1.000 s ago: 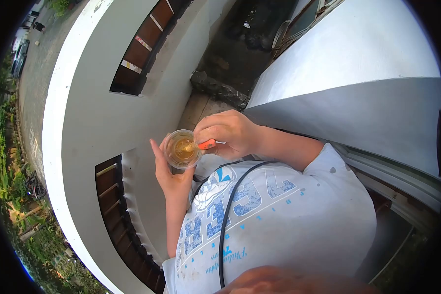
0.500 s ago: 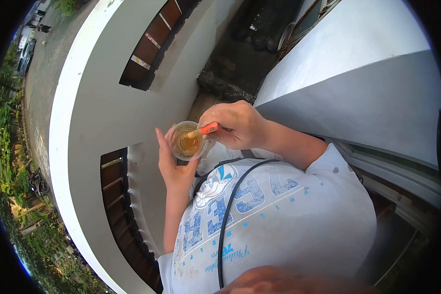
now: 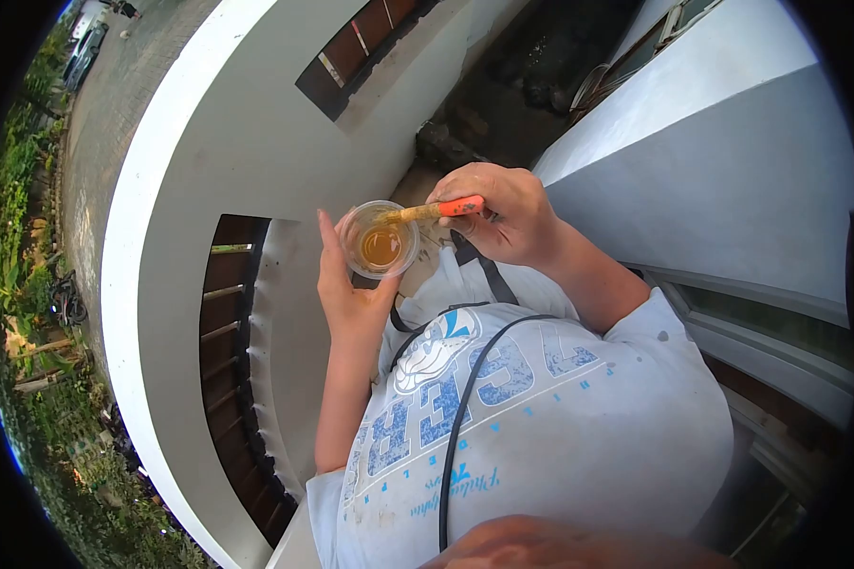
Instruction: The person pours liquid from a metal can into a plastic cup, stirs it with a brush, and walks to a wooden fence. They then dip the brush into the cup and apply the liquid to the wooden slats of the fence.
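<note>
Orange-handled paintbrush [image 3: 438,211] finger-pinched in the right hand [image 3: 508,211], bristles [image 3: 389,218] perhaps touching inside a clear plastic cup [image 3: 359,250], best kept level by the left hand [image 3: 347,296], fingers curled around

Looks like an outdoor spot at some building, balcony or walkway maybe: a pale wall [image 3: 247,161] with slatted openings [image 3: 222,351] can be seen, with greenery [image 3: 19,218], paving [image 3: 128,71] and a car [image 3: 84,57] spotted beyond.
</note>
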The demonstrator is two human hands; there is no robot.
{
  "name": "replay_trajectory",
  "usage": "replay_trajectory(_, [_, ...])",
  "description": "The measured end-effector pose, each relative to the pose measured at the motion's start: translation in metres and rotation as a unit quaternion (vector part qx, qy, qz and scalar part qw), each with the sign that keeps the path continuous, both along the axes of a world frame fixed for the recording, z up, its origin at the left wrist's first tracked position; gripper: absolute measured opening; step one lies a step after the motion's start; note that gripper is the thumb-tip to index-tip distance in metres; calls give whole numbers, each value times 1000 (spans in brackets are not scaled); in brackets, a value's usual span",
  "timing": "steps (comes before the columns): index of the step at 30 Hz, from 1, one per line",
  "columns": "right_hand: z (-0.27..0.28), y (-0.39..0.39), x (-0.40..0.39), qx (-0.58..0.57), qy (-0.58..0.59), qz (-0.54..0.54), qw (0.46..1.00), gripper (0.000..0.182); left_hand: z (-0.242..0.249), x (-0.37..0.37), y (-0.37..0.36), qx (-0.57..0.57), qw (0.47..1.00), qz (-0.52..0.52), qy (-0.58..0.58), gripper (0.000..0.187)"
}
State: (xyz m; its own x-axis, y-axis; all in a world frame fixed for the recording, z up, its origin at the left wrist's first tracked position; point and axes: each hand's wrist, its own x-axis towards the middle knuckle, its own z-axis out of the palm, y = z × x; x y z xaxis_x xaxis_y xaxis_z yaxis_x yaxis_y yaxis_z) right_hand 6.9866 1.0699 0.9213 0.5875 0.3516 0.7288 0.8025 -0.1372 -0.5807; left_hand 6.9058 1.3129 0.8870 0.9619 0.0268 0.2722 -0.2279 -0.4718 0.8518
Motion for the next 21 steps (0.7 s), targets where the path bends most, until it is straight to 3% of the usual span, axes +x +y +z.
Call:
replay_trajectory(5, [-2, 3, -1, 32, 7, -32, 999, 21, 2, -1, 7, -19, 1000, 6, 24, 122])
replay_trajectory(7, [1, 1, 1, 32, 84, -88, 992, 24, -8, 12, 10, -26, 1000, 4, 16, 122])
replay_trajectory(12, [-14, -3, 44, 50, -5, -117, 992, 27, -20, 60, 3, -36, 999, -1, 14, 122])
replay_trajectory(15, [-32, -2, 85, 212, 155, -107, 959, 29, -28, 91, 0, -31, 999, 15, 4, 121])
replay_trajectory(18, [-48, 1, 146, 269, 230, -116, 928, 26, -36, 124, 5, -10, 1000, 20, -8, 122])
replay_trajectory(20, [-73, 4, 191, 320, 352, -146, 868, 22, -40, 137, 7, -9, 999, 33, -21, 122])
replay_trajectory(21, [-91, 8, 214, 325, 356, -145, 864, 22, -44, 142, 9, -1, 999, 33, -17, 122])
